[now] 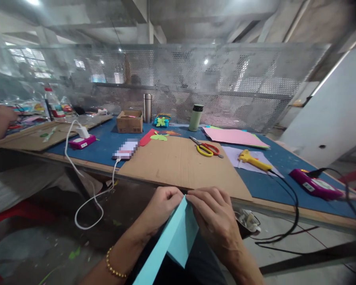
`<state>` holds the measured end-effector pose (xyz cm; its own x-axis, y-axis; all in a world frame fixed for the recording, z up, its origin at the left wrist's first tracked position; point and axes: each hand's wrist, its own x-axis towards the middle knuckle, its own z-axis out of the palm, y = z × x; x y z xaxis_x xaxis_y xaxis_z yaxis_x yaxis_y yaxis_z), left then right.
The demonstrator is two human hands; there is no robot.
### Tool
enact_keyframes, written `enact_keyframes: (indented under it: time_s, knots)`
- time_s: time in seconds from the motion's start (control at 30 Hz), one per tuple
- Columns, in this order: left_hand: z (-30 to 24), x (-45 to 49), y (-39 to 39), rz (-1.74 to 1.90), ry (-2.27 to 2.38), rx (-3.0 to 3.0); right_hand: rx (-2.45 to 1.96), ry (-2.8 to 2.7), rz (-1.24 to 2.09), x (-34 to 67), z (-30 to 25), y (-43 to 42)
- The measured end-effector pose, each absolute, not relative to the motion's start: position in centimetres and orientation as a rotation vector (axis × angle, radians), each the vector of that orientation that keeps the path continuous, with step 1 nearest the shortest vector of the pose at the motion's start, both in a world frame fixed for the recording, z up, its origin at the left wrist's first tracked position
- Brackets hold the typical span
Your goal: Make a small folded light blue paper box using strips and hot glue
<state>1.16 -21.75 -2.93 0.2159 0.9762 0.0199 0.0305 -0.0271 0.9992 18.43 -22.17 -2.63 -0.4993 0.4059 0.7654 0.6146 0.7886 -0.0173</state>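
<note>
A light blue sheet of paper (182, 235), folded over along one side, is held above my lap in front of the table edge. My left hand (163, 206) is closed, with thumb and fingers pinching the paper's top end. On the other side my right hand (215, 213) grips the same end, its fingers bent over the edge. The fingertips of both hands nearly meet at the top of the fold. Beyond them a flat piece of cardboard (178, 162) lies on the table, with yellow-and-red-handled scissors (206, 148) on it.
A yellow glue gun (253, 160) rests on pale paper at right, near a purple power strip (316, 184). Pink paper (237, 136), a green bottle (196, 117), a steel flask (147, 108) and a cardboard box (129, 122) stand behind. A phone (126, 149) trails a white cable. Another person's arm (0, 120) shows at left.
</note>
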Motion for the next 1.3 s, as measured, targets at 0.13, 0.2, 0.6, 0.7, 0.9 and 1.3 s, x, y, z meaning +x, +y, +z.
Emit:
enact_keyframes:
  time_s: [0.13,0.2,0.6,0.7,0.9,1.3]
  knots:
    - [-3.1,1.2,-22.0,1.068,1.067,1.376,-0.78,-2.156,-0.305,18.2,-2.4,-22.7]
    - [-3.0,1.2,-22.1,1.065,1.062,1.393,-0.798,-2.147,-0.308,18.1,-2.4,-22.9]
    - [-2.8,1.2,-21.8,1.01,1.066,1.472,-0.82,-2.076,-0.306,18.2,-3.5,-22.5]
    - [-2.7,1.0,-21.9,1.026,1.042,1.463,-0.782,-2.108,-0.316,18.3,-3.4,-22.6]
    - [-3.1,0.9,-21.8,1.022,1.045,1.38,-0.731,-2.137,-0.355,18.6,-3.8,-22.5]
    - [-3.0,0.9,-21.9,1.022,1.02,1.337,-0.699,-2.112,-0.197,18.8,-4.2,-22.1]
